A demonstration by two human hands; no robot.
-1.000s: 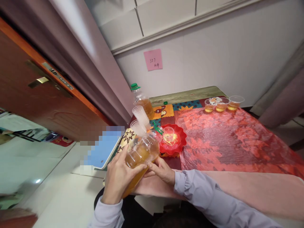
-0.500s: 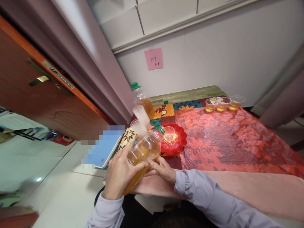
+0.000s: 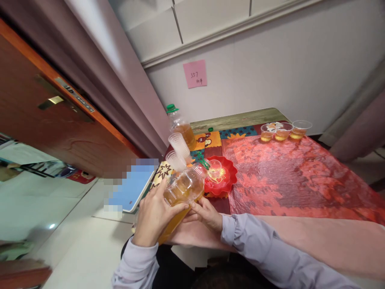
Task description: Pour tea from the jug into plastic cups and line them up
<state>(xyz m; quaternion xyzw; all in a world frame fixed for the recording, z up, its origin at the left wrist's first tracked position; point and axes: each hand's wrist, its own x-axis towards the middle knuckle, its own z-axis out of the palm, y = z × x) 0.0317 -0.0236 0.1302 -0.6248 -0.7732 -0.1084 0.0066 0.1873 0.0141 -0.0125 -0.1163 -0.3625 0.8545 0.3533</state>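
Note:
A large clear plastic bottle (image 3: 184, 190) of amber liquid is tilted, its neck pointing right over a red scalloped tray (image 3: 230, 182). My left hand (image 3: 153, 214) wraps round the bottle's left side. With its fingers, my right hand (image 3: 206, 212) grips the bottle's lower right side. At the bottle's mouth a clear plastic cup (image 3: 214, 169) stands on the tray; whether liquid is flowing into it I cannot tell. A green plastic handle ring (image 3: 204, 161) sits at the neck.
Behind stands a second bottle (image 3: 188, 134) with a green cap. Stacked clear cups (image 3: 179, 145) lean near it. Three cups of amber liquid (image 3: 282, 132) line the table's far right. A loose green cap (image 3: 211, 129) lies at the back. A blue board (image 3: 132, 188) is left of the table.
The bottle and both hands keep nearly the same pose. My left hand and the bottle have shifted very slightly to the right in view.

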